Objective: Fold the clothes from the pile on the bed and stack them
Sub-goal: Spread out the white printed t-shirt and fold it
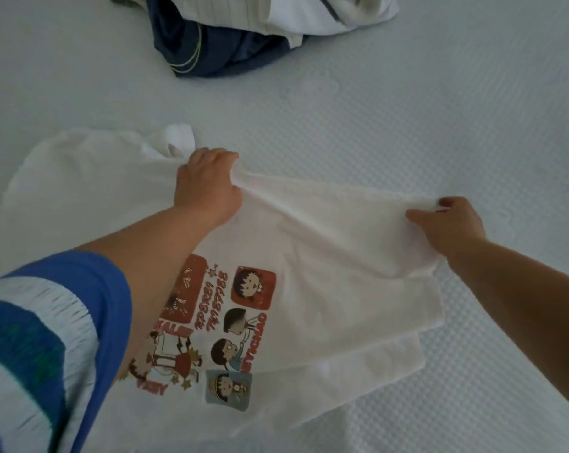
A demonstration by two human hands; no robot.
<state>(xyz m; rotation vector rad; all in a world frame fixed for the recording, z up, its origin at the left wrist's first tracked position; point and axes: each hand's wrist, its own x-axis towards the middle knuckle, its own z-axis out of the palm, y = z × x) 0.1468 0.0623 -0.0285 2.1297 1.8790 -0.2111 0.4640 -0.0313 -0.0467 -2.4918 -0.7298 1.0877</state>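
Observation:
A white T-shirt (325,256) with a red cartoon print lies spread on the bed in front of me. My left hand (208,184) grips a bunch of its fabric near the middle top. My right hand (449,227) pinches the shirt's edge at the right and holds it lifted off the bed, so a fold of cloth stretches between the two hands. The pile of clothes (244,31), dark blue and white pieces, lies at the far top of the view.
The pale quilted bed surface (440,109) stretches all around. My blue and white sleeve (48,338) fills the lower left corner and hides part of the shirt.

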